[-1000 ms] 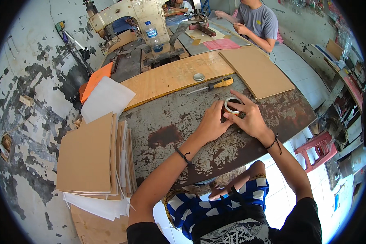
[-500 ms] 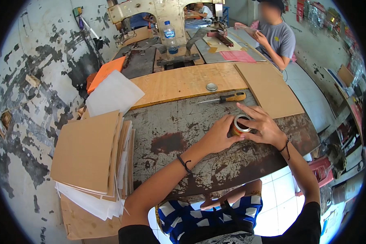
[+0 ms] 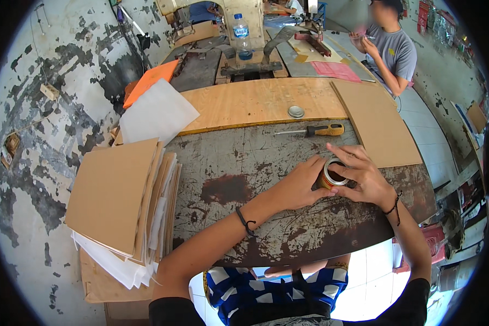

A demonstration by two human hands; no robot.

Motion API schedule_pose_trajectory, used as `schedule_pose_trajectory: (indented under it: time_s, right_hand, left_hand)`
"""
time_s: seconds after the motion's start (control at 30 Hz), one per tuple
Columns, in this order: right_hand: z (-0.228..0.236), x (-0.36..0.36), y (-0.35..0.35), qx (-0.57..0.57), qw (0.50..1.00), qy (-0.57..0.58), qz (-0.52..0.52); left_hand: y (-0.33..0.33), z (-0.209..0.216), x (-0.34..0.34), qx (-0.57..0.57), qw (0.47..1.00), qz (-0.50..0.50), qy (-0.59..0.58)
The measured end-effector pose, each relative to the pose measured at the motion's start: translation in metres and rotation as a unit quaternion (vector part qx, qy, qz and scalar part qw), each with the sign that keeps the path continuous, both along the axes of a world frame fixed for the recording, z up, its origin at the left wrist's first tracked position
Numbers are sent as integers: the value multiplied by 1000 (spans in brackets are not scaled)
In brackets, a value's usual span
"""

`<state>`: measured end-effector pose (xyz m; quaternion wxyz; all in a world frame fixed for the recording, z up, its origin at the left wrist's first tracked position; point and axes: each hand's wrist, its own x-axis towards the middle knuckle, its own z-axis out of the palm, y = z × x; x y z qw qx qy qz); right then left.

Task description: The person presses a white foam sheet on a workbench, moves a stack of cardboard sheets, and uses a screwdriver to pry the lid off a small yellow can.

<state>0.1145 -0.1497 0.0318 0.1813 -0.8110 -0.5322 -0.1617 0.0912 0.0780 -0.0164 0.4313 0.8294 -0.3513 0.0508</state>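
Observation:
A small open tin can (image 3: 326, 180) with a silver rim stands on the worn dark tabletop (image 3: 266, 155), dark inside. My left hand (image 3: 298, 186) is wrapped round its left side, thumb at the near side. From the right, my right hand (image 3: 365, 178) holds the can too. One of its fingers reaches over the rim into the mouth, its thumb is low by the can, and other fingers stretch out past it. Beyond the hands lies a screwdriver (image 3: 325, 130) with a yellow and black handle. A round metal lid (image 3: 296, 112) rests on the wooden board (image 3: 255, 103).
At left stands a stack of brown cardboard sheets (image 3: 111, 198), with a white sheet (image 3: 157, 114) and an orange one (image 3: 151, 82) behind it. A brown board (image 3: 380, 125) lies at right. A water bottle (image 3: 242, 35) stands by a large machine (image 3: 250, 10). A person (image 3: 399, 57) is at far right.
The whole view has shifted a little, so the table's things appear farther right. Both my hands keep their hold on the can. The other person's hands have changed position.

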Motion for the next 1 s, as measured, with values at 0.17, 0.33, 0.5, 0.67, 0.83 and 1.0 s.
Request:
schedule_pose_trajectory:
  time_s: [0.17,0.33,0.5,0.67,0.83,1.0]
  right_hand:
    - [-3,3,2,-17,1000,13,-1]
    - [-3,3,0,-29,999,21,-1]
    - [-6,5,0,-17,1000,1,-7]
    - [-3,6,-2,-4,999,-37,-5]
    - [-13,12,-7,27,999,-36,-1]
    - [-20,17,-9,51,998,-32,-4]
  left_hand:
    - [3,-5,4,-11,1000,-7,-3]
    - [1,-7,8,-34,999,-27,-10]
    - [3,-7,12,-1,1000,-21,-16]
    - [10,16,9,40,996,-26,81]
    - [10,24,13,69,988,-25,134]
    - [11,17,16,58,990,-20,130]
